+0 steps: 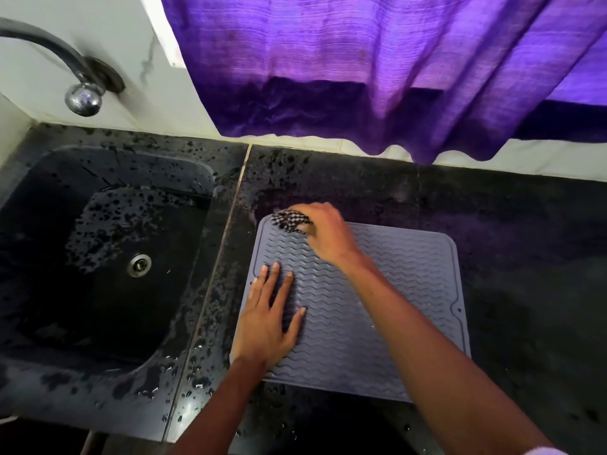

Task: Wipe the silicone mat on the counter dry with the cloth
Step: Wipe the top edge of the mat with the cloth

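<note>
Left hand (pixel 267 318) flat, fingers spread, pressing mat (pixel 377 310); right hand (pixel 323 233) clenched round cloth (pixel 290 220) at far-left corner.

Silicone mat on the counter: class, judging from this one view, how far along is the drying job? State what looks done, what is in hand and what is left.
Done: nothing certain; no part of the mat looks clearly drier than the rest. In hand: the right hand presses the checked cloth on the far left corner, while the left hand lies flat, steadying the near left side. Left: droplets glint on the mat's right side, so most of it probably still needs wiping.
</note>
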`<act>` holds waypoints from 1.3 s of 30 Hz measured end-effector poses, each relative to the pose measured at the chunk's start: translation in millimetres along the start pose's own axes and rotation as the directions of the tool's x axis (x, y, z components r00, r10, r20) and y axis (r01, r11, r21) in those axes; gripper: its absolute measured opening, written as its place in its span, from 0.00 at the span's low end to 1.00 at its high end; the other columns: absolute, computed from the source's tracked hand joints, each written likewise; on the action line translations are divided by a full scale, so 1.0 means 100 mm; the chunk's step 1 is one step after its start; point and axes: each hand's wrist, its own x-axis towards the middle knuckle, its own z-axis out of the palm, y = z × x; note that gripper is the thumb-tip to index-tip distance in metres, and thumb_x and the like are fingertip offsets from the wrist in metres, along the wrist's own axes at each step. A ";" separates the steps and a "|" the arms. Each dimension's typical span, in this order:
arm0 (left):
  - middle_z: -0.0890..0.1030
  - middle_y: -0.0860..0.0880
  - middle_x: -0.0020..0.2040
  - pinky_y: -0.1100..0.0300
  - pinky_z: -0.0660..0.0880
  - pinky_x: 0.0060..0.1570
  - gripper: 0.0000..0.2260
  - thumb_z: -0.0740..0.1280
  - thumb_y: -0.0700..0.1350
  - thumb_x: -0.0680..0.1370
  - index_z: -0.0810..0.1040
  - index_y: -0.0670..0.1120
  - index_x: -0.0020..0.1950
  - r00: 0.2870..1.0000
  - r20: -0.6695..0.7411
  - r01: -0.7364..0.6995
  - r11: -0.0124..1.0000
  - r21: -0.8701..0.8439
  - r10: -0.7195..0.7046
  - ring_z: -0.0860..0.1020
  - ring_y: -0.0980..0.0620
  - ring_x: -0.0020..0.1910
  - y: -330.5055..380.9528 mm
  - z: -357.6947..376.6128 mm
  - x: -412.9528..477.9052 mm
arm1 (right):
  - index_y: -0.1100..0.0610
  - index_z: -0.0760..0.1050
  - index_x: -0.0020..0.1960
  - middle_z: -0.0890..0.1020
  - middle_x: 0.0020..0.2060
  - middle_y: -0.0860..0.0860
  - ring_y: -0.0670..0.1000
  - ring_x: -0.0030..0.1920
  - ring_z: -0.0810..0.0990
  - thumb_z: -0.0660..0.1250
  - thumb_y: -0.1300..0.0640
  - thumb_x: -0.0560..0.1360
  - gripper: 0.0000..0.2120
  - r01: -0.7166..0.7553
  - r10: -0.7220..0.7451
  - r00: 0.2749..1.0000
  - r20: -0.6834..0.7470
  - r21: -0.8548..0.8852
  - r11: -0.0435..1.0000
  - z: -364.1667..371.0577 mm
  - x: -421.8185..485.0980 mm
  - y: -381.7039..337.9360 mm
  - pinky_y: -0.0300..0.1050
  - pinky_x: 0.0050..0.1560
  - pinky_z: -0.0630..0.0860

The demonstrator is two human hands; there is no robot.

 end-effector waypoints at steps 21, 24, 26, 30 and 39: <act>0.53 0.46 0.83 0.46 0.55 0.79 0.31 0.54 0.63 0.83 0.57 0.47 0.82 0.999 0.039 0.018 0.999 0.050 -0.020 0.47 0.47 0.82 -0.01 0.01 0.00 | 0.46 0.78 0.59 0.83 0.47 0.50 0.56 0.47 0.76 0.66 0.68 0.69 0.24 -0.107 0.115 0.993 0.026 -0.205 0.973 -0.13 -0.33 0.39 0.50 0.46 0.74; 0.54 0.45 0.83 0.44 0.57 0.78 0.31 0.54 0.62 0.83 0.58 0.47 0.82 0.999 0.043 0.016 0.998 0.058 -0.019 0.48 0.46 0.82 -0.01 0.00 0.00 | 0.45 0.77 0.59 0.82 0.47 0.50 0.56 0.47 0.76 0.68 0.67 0.70 0.24 -0.095 0.105 0.994 0.030 -0.227 0.969 -0.01 -0.22 0.25 0.49 0.45 0.74; 0.54 0.45 0.83 0.44 0.58 0.78 0.31 0.55 0.62 0.83 0.58 0.47 0.82 0.999 0.042 0.014 0.998 0.063 -0.016 0.48 0.46 0.82 0.00 0.00 0.01 | 0.46 0.77 0.61 0.83 0.49 0.50 0.55 0.48 0.75 0.67 0.66 0.71 0.23 -0.096 0.103 0.995 0.018 -0.232 0.968 0.06 -0.16 0.15 0.48 0.46 0.73; 0.54 0.45 0.83 0.46 0.54 0.78 0.31 0.56 0.61 0.83 0.59 0.47 0.82 1.000 0.028 0.006 0.998 0.056 -0.008 0.48 0.46 0.82 0.00 0.01 0.00 | 0.46 0.75 0.64 0.82 0.52 0.51 0.55 0.52 0.76 0.67 0.65 0.72 0.24 -0.073 0.086 0.996 0.036 -0.261 0.962 0.22 -0.02 -0.09 0.50 0.48 0.74; 0.54 0.45 0.83 0.46 0.55 0.79 0.30 0.54 0.61 0.83 0.59 0.48 0.82 0.999 0.035 0.006 0.999 0.041 -0.007 0.48 0.46 0.82 0.01 0.00 0.00 | 0.51 0.73 0.66 0.81 0.54 0.54 0.57 0.55 0.75 0.68 0.63 0.74 0.22 0.005 0.014 0.995 0.099 -0.190 0.982 0.49 0.27 -0.39 0.50 0.50 0.73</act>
